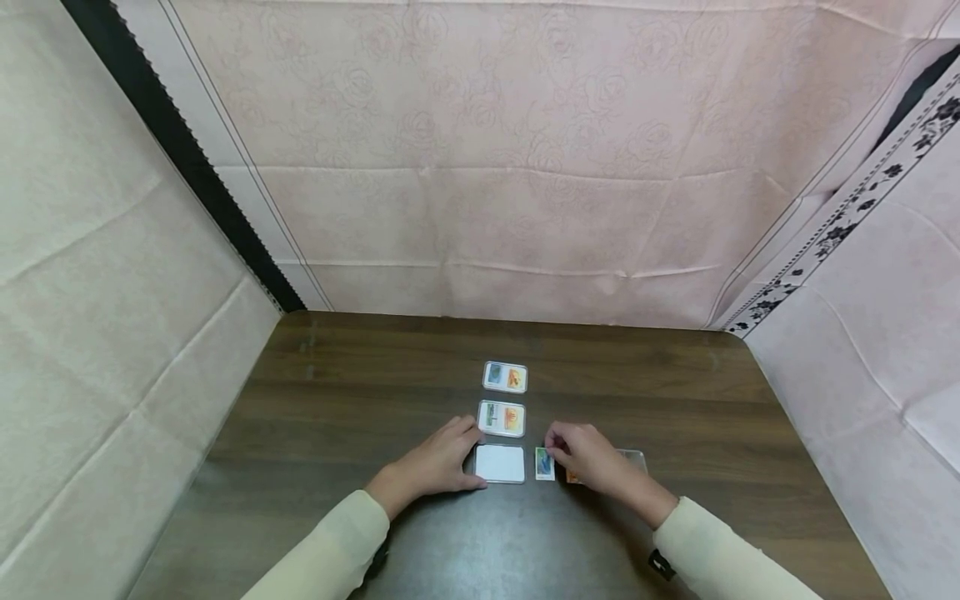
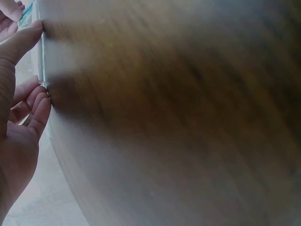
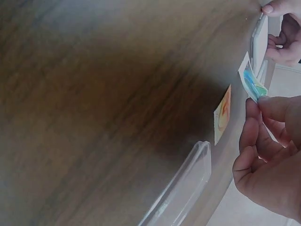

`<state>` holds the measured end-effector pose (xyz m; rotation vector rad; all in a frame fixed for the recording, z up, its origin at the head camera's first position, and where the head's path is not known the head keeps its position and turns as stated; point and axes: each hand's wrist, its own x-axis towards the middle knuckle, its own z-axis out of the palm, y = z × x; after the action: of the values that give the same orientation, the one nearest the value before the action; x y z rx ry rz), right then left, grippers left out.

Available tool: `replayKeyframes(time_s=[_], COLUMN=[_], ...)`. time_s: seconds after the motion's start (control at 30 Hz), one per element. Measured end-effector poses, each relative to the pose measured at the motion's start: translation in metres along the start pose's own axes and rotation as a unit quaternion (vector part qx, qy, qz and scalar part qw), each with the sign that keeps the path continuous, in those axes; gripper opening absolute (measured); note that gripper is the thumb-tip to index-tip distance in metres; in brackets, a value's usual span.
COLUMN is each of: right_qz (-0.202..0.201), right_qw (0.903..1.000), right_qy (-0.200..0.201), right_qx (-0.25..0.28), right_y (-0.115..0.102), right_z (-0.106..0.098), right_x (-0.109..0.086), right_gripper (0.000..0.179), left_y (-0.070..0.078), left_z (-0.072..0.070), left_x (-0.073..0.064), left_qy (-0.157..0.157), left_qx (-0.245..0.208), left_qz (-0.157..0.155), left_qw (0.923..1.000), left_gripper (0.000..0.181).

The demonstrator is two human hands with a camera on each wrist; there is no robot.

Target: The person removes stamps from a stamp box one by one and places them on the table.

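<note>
Counted by kind
Two loose stamps [image 1: 544, 464], three white-backed cases [image 1: 500, 463], one clear plastic piece [image 1: 636, 458] and two hands [image 1: 444, 457] are seen.

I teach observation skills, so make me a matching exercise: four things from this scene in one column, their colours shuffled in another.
Things:
1. Stamp pinched by the right hand
2. Loose stamp lying on the table
3. Blank panel held by the left hand
4. Plastic cover

Colours:
A. Transparent
B. Blue-green
C. White
D. Orange

Pairs: 1-B, 2-D, 3-C, 4-A
</note>
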<state>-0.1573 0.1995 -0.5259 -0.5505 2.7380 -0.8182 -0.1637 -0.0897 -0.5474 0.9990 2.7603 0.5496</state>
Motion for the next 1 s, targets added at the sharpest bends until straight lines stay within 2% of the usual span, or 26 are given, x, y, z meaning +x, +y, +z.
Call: replayKeyframes(time_s=[0.17, 0.4, 0.63, 1.0], right_qz=[-0.008, 0.004, -0.009, 0.0], right_qw=[0.9993, 0.9971, 0.9924, 0.9894], right_qy=[0.016, 0.028, 0.051, 0.053], right_qx=[-0.034, -0.071, -0.112, -0.135], right_y=[-0.001, -0.002, -0.002, -0.002], right_z=[0.003, 0.007, 0.01, 0.015], right_x=[-0.001, -0.001, -0.002, -0.002], right_gripper=[0.009, 0.009, 0.013, 0.012], left_y=[0.0, -0.001, -0.001, 0.001], left_z=[0.0, 0.001, 0.001, -0.001], left_x=[0.0, 0.0, 0.0, -0.001], left_qy=[-0.002, 0.0, -0.001, 0.002], left_qx=[-0.001, 0.001, 0.003, 0.006], left_qz=[-0.002, 0.003, 0.003, 0.004], left_qw=[1.0, 1.0, 1.0, 1.0], left_gripper=[0.059, 0.059, 0.06, 0.059])
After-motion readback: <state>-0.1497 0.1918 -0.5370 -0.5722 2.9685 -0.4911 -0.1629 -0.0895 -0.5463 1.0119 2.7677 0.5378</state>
